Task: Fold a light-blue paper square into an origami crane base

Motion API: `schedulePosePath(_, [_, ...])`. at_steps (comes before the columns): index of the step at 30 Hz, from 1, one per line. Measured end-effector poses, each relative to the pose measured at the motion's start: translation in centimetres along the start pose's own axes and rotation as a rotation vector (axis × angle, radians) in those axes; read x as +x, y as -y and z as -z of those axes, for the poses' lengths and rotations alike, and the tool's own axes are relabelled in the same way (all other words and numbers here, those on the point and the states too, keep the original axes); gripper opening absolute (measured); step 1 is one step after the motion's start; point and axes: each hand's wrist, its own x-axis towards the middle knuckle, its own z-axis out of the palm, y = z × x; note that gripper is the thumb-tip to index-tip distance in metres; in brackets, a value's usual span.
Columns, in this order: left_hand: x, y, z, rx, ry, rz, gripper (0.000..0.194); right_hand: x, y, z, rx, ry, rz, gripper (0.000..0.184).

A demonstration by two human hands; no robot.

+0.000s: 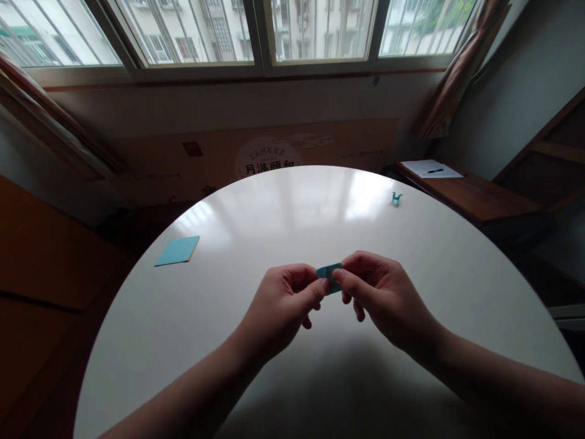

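- Filling much of our view, the glossy white table with a curved rim [205, 317] carries pale glare on its far part; we judge it slick enough for light paper to slide if an arm brushed it.
- Beyond it we face a row of framed glass windows [315, 36]; with the light coming from there, our side is dim, so we could misread a crease or an edge.
- Under the windows stands an orange-brown printed panel [347, 143], partly hidden by the table.
- Our right hand [388, 299] is nearly closed at thumb and forefinger, pinching one end of the piece described below; its other fingers hang curled and loose.
- Our left hand [283, 305] pinches the opposite end the same way. Should the two pull unevenly, we think the paper could twist or tear.
- Well apart, towards the left rim, lies a flat teal paper square with an orange edge [177, 250]; we cannot tell whether it is one sheet or several.
- Between our hands, over the middle of the table, is a small folded teal paper piece [327, 272]. Pressing off line could set a skewed crease; a slackened pinch could let a fold spring open. Our thumbs cover part of it.
- Near the far right rim sits a tiny teal figure with two upturned points [396, 199]; a knock to the table could topple it.
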Motion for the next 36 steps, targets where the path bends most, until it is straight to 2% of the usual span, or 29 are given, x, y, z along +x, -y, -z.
schedulePosePath(10, [-0.03, -0.17, -0.24, -0.023, 0.052, 0.056, 0.031, 0.17, -0.66, 0.19, 0.107, -0.005, -0.022, 0.029])
schedulePosePath(18, [0.03, -0.37, -0.20, -0.088, -0.006, 0.098, 0.023, 0.43, -0.67, 0.23, 0.119, 0.049, -0.097, 0.025])
schedulePosePath(23, [-0.18, -0.41, -0.01, 0.019, 0.051, 0.083, 0.023, 0.68, -0.53, 0.47, 0.126, 0.137, -0.140, 0.026])
schedulePosePath(26, [-0.16, -0.24, -0.01, 0.099, 0.070, 0.068, 0.024, 0.54, -0.35, 0.33, 0.146, 0.109, -0.153, 0.029])
schedulePosePath(31, [0.00, -0.01, -0.06, 0.129, 0.011, -0.019, 0.027, 0.20, -0.41, -0.20, 0.170, 0.041, -0.140, 0.032])
schedulePosePath(36, [0.17, 0.05, -0.18, 0.051, -0.038, 0.023, 0.022, 0.13, -0.57, -0.39, 0.196, 0.052, -0.151, 0.030])
